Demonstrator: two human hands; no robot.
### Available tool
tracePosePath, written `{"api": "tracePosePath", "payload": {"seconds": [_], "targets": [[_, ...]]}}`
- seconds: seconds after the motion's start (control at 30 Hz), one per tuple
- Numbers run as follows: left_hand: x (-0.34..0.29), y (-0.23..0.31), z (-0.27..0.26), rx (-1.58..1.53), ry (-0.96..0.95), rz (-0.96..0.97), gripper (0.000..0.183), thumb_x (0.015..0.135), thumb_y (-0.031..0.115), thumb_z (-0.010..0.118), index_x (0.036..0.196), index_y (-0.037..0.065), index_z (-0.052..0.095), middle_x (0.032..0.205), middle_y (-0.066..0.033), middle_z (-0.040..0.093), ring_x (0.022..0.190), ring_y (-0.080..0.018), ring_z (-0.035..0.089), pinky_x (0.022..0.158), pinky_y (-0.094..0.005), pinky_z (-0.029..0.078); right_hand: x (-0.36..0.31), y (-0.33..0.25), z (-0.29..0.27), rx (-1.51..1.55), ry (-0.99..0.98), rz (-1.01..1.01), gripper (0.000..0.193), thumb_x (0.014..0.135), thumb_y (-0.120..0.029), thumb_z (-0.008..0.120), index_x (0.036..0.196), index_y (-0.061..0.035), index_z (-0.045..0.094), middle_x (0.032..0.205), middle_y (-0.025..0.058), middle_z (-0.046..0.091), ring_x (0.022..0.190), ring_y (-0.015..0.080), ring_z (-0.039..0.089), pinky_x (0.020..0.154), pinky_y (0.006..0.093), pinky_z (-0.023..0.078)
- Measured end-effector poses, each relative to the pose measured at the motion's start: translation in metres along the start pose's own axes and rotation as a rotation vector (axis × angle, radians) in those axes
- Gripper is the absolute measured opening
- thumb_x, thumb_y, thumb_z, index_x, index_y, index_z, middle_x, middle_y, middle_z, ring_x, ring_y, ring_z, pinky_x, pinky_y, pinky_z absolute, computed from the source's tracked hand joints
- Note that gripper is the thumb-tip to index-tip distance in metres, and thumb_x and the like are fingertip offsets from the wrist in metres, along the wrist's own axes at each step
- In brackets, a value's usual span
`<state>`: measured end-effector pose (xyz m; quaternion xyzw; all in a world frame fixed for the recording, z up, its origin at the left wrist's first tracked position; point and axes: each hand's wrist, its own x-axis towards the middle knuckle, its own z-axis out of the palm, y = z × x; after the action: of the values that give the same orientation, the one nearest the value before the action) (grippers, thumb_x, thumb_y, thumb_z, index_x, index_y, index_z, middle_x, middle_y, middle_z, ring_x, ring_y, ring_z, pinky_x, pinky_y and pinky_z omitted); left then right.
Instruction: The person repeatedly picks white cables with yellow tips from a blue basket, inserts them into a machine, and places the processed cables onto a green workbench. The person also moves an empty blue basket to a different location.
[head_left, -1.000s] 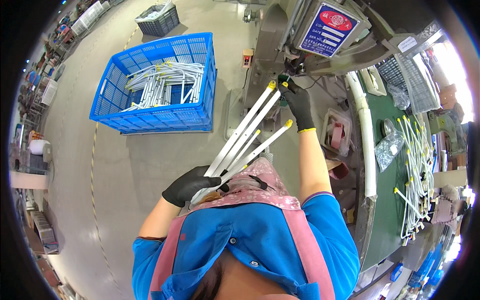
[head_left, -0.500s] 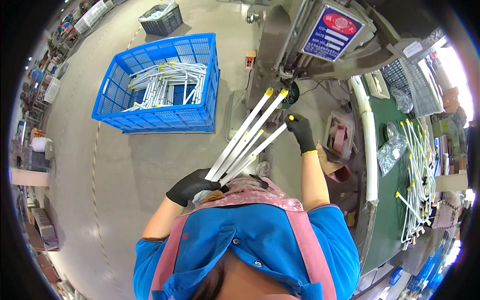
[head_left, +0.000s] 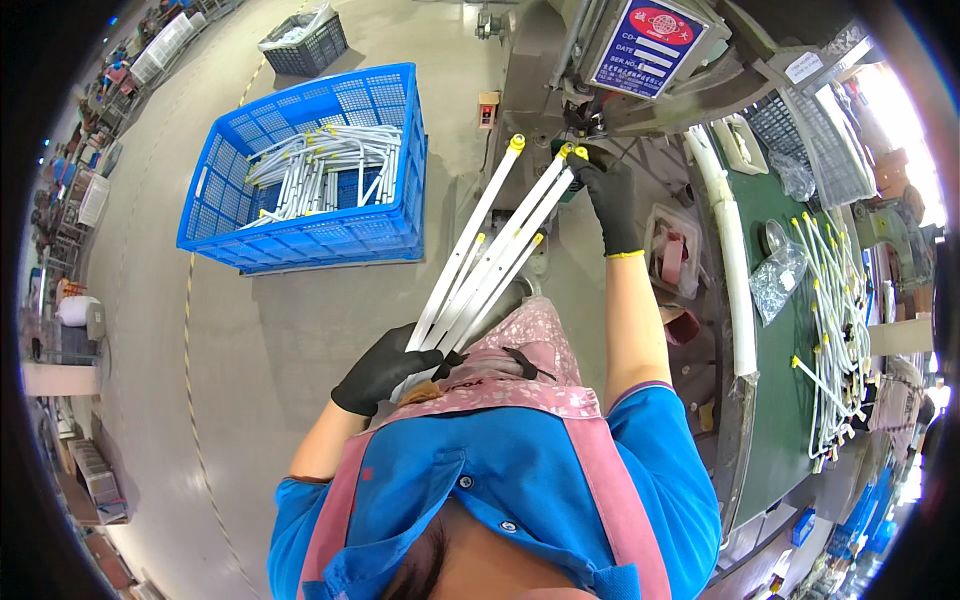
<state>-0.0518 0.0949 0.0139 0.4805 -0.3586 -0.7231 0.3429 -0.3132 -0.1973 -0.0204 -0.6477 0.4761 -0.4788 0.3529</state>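
Observation:
My left hand [head_left: 383, 372], in a black glove, is closed around the lower ends of several white tubes [head_left: 498, 250] near my apron. The tubes fan upward and away from me. Their tips carry yellow ends; some shorter pieces end lower down, also in yellow. My right hand [head_left: 608, 200], gloved in black with a yellow cuff edge, grips the rightmost long tube close to its yellow tip [head_left: 581, 152]. That tip lies beside another one, just below the machine head [head_left: 580, 105]. The right fingertips are partly hidden.
A blue plastic crate [head_left: 320, 250] with similar white tubes stands on the floor to the left, a dark grey basket [head_left: 310, 55] beyond it. To the right, a green-topped bench [head_left: 770, 400] bears a pile of tubes [head_left: 830, 330] and a clear plastic bag [head_left: 778, 285].
My right hand has moved forward, bringing its tube's yellow tip beside the others. The tubes in my left hand now point more steeply away from me.

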Motion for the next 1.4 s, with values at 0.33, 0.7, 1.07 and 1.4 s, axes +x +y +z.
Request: {"api": "tracePosePath", "payload": {"seconds": [0.33, 0.7, 1.07, 1.4], "targets": [[0.006, -0.004, 0.007, -0.026, 0.108, -0.039, 0.03, 0.084, 0.008, 0.056, 0.111, -0.006, 0.055, 0.096, -0.0147, 0.065, 0.086, -0.0199, 0.063, 0.078, -0.0302, 0.05, 0.004, -0.012, 0.013, 0.008, -0.06, -0.068, 0.036, 0.082, -0.02, 0.068, 0.109, 0.0031, 0.064, 0.095, 0.0079, 0.068, 0.082, 0.0111, 0.06, 0.075, 0.0253, 0.047], [0.005, -0.012, -0.002, -0.093, 0.123, -0.012, 0.029, 0.084, 0.012, 0.056, 0.108, -0.005, 0.054, 0.091, -0.0137, 0.064, 0.08, -0.0206, 0.063, 0.073, -0.0313, 0.05, 0.006, -0.009, 0.013, -0.091, -0.031, -0.025, 0.038, 0.079, -0.029, 0.067, 0.106, -0.0021, 0.065, 0.091, 0.013, 0.069, 0.081, 0.0206, 0.065, 0.075, 0.0319, 0.05], [0.008, -0.014, -0.003, -0.026, 0.156, -0.038, 0.024, 0.085, 0.015, 0.057, 0.101, -0.002, 0.055, 0.08, -0.0086, 0.061, 0.069, -0.0156, 0.058, 0.064, -0.0291, 0.048, 0.039, 0.037, 0.038, -0.023, -0.304, 0.096, 0.021, 0.083, -0.019, 0.056, 0.087, 0.0005, 0.062, 0.08, 0.0107, 0.068, 0.073, 0.0183, 0.065, 0.067, 0.031, 0.049], [0.001, -0.003, 0.001, -0.134, 0.141, -0.061, 0.028, 0.083, 0.019, 0.059, 0.101, -0.002, 0.056, 0.084, -0.0106, 0.063, 0.073, -0.017, 0.058, 0.07, -0.0301, 0.047, 0.037, 0.081, 0.048, 0.067, -0.311, -0.023, 0.022, 0.087, -0.02, 0.058, 0.096, 0.0007, 0.057, 0.08, 0.0087, 0.065, 0.074, 0.0176, 0.063, 0.068, 0.0294, 0.05]]}}
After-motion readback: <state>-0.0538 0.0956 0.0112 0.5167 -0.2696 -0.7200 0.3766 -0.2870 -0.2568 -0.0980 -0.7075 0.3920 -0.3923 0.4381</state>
